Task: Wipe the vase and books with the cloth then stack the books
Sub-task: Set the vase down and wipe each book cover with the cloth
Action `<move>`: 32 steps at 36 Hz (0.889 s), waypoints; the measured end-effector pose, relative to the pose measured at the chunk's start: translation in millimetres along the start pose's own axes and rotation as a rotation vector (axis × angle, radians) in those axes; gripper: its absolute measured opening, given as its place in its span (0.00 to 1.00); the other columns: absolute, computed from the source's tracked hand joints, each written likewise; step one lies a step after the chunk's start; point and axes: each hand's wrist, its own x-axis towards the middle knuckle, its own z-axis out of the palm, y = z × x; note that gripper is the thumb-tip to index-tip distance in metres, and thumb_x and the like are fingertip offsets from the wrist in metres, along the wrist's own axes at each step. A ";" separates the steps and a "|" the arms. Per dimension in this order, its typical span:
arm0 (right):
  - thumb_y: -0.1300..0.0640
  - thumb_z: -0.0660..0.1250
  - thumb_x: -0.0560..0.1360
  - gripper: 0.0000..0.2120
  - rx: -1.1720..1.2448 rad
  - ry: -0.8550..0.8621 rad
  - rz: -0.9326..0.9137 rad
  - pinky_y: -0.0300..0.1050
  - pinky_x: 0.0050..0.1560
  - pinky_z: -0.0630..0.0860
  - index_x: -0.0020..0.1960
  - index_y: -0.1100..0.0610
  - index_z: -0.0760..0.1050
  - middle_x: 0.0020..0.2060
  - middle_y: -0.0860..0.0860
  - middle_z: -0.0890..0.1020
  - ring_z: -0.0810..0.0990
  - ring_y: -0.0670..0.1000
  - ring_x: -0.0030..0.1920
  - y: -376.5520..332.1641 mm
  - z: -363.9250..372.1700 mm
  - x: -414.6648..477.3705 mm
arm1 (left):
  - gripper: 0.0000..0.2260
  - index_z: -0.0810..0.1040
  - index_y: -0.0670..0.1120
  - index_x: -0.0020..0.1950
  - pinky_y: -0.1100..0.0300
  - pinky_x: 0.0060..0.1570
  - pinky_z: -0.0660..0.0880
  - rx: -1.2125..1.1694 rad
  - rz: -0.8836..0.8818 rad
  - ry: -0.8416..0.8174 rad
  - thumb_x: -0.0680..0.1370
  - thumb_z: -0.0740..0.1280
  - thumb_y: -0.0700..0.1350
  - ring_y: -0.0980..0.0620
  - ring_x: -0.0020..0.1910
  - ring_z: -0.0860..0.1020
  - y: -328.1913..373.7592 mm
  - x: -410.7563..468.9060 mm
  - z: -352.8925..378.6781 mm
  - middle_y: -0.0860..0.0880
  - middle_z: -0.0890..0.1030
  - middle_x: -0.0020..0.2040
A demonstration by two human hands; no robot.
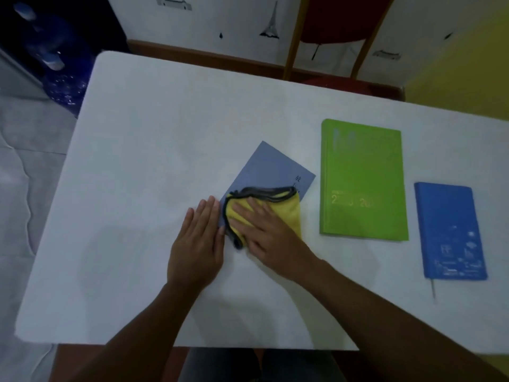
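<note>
head view, one frame. white rectangular table (137, 161) with rounded corners fills most of the view.

item 1: thin grey-blue rectangular book (270, 166), lying flat near the table's centre, turned at an angle to the table edges, with dark print at its right edge. its near part is covered.

item 2: yellow microfibre cloth with dark grey edging (292, 216), folded, lying on the near part of the grey-blue book.

right hand (264, 230): palm down on the cloth, pressing it onto the book. fingers straight and slightly spread, pointing up and to the left. nothing is pinched.

left hand (198, 238): palm down on the bare table, just beside the book's left edge. fingers straight and pressed together. the thumb side lies at the book's edge; actual contact cannot be told.

item 3: large bright green rectangular book (363, 183), flat, just right of the grey-blue book and apart from it, with pale lettering on its cover.

item 4: smaller blue notebook (449, 230), flat, right of the green book and nearer the front edge, apart from it. a thin ribbon (433, 289) trails from its near end onto the table.

surroundings: a chair with a golden frame (292, 37) and red seat stands beyond the far edge. a large blue bottle (55, 51), blurred, stands at the upper left.
</note>
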 end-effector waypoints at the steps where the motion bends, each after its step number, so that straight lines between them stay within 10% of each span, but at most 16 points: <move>1: 0.62 0.63 0.81 0.23 -0.001 0.003 -0.001 0.64 0.79 0.58 0.76 0.59 0.71 0.78 0.57 0.67 0.58 0.62 0.81 4.8 -2.8 -8.6 | 0.24 0.64 0.40 0.80 0.44 0.77 0.63 -0.002 -0.001 -0.002 0.84 0.60 0.46 0.47 0.80 0.62 0.0 0.3 -0.1 0.43 0.65 0.80; 9: 0.58 0.53 0.80 0.25 0.019 0.056 0.418 0.68 0.77 0.57 0.75 0.58 0.72 0.79 0.57 0.67 0.58 0.67 0.80 53.0 -30.7 39.0 | 0.25 0.61 0.41 0.81 0.46 0.78 0.61 0.005 -0.012 -0.034 0.85 0.58 0.48 0.48 0.81 0.61 -0.1 1.3 -0.6 0.44 0.64 0.80; 21: 0.59 0.58 0.83 0.23 -0.026 -0.015 0.083 0.58 0.81 0.53 0.78 0.56 0.67 0.80 0.53 0.64 0.55 0.58 0.82 -0.8 -6.6 -9.6 | 0.25 0.62 0.38 0.80 0.46 0.79 0.60 0.028 -0.008 -0.018 0.85 0.58 0.47 0.46 0.80 0.61 -2.6 -1.4 2.7 0.42 0.63 0.80; 32: 0.53 0.49 0.82 0.27 -0.063 0.043 0.537 0.65 0.79 0.51 0.80 0.56 0.64 0.81 0.55 0.60 0.53 0.66 0.81 48.3 -27.6 75.0 | 0.25 0.62 0.38 0.80 0.46 0.78 0.61 0.047 -0.008 -0.021 0.85 0.59 0.48 0.46 0.80 0.62 -1.7 -1.5 3.6 0.42 0.64 0.80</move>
